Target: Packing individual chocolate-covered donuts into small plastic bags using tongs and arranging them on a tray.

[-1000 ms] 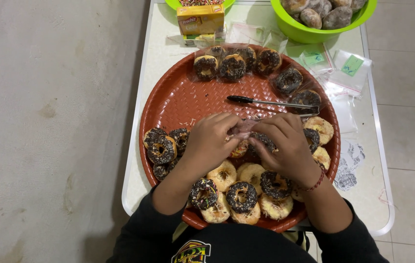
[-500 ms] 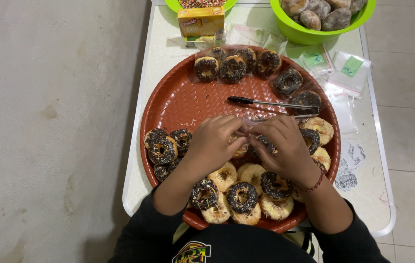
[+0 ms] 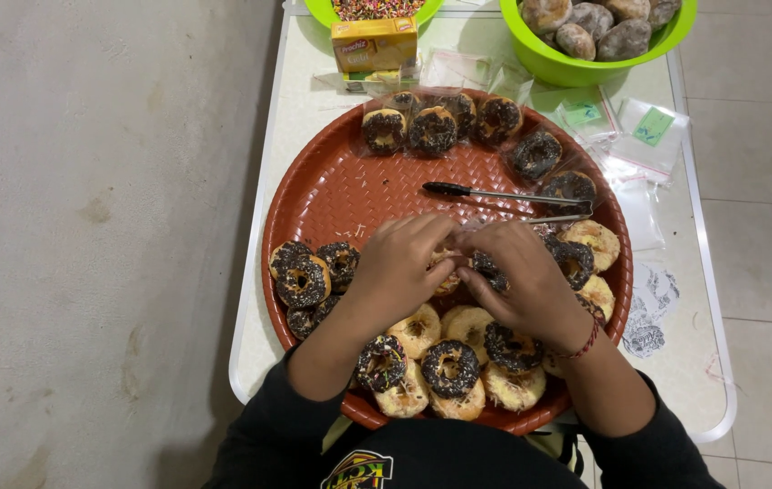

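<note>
My left hand (image 3: 401, 264) and my right hand (image 3: 520, 282) meet over the middle of a round red-brown tray (image 3: 350, 186). Together they grip one donut (image 3: 446, 275), pale with a dark chocolate part under my right fingers, and most of it is hidden by them. Whether a clear wrapper is around it I cannot tell. Several chocolate-sprinkled donuts (image 3: 304, 279) lie left of my left hand. More donuts, plain and chocolate-topped (image 3: 447, 364), lie near the front rim below my wrists. Black-tipped metal tongs (image 3: 505, 195) rest on the tray just beyond my fingers.
Several donuts in clear bags (image 3: 432, 129) line the tray's far rim. Behind it stand a green bowl (image 3: 585, 65) of sugared dough pieces, a second green bowl of sprinkles (image 3: 377, 7), and a yellow box (image 3: 373, 42). Small clear bags (image 3: 647, 136) lie at right on the white table (image 3: 703, 362).
Both hands stay pressed together at the tray's middle; only the fingers shift slightly around the donut. Nothing else on the tray has moved.
</note>
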